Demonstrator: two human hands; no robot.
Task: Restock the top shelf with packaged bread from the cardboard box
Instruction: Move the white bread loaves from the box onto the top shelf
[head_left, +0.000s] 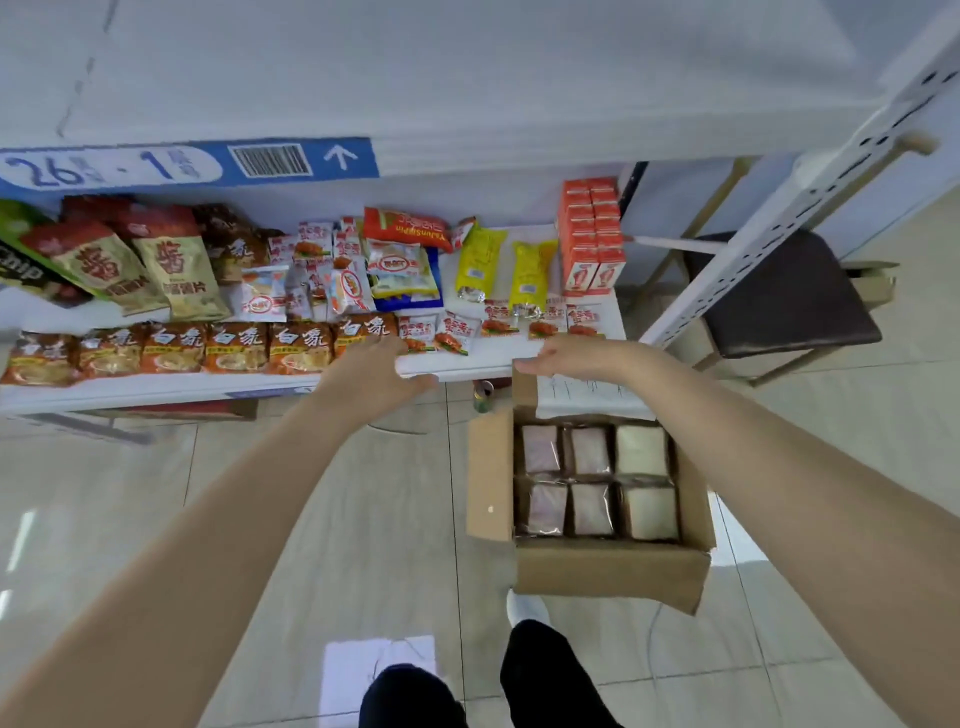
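Note:
An open cardboard box (613, 571) stands on the floor at my right, below the shelf edge. Inside it lie several clear-wrapped bread packs (592, 480) in two rows, pinkish ones at the left and pale ones at the right. My left hand (376, 371) reaches over the front edge of the lower white shelf (457, 366), fingers straight, holding nothing. My right hand (566, 358) hovers flat above the box's far flap, also holding nothing. The top shelf (467, 78) is a broad white surface above, with no goods visible on it.
The lower shelf carries many snack bags, orange noodle packs (236, 348), yellow packets (480, 260) and stacked orange cartons (592, 236). A perforated white upright (810, 182) rises at the right beside a dark-seated stool (779, 296). My legs and a shoe stand on pale floor tiles.

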